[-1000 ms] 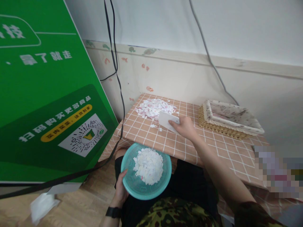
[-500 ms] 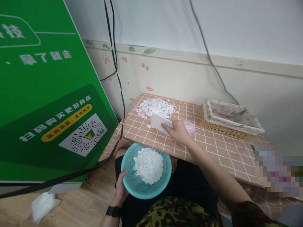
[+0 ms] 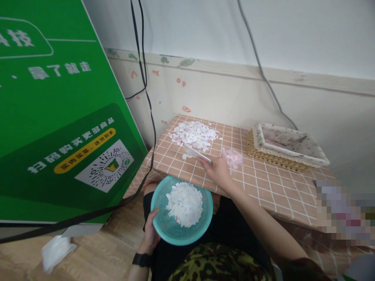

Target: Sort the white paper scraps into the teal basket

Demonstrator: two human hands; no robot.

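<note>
Two hands: both at work, one below the table (image 3: 263, 183) edge, one on its top.
Left hand (image 3: 150, 234): closed on the near rim of the teal basket, fingers under, thumb over the rim; a dark watch sits on the wrist.
Teal basket (image 3: 205, 218): held level over the lap, just below and against the near edge of the table, so that it sits as a catch beneath that edge.
Shreds in basket (image 3: 184, 203): one heap of white paper bits, filling the middle of the basket.
Right hand (image 3: 216, 171): palm down on the table near its front edge, fingers gripping the near end of the white card.
White card (image 3: 197, 153): tilted low with its far edge at the foot of the paper pile, held like a scraper blade.
Paper pile (image 3: 193, 134): loose white and pinkish shreds at the far left corner of the table.
Pink scraps (image 3: 233, 158): small cluster just right of the right hand, apart from the pile.
Wicker tray (image 3: 285, 150): lined, at the far right of the table.
Green sign (image 3: 58, 117): leaning left of the table, cables (image 3: 143, 78) hanging in front.
</note>
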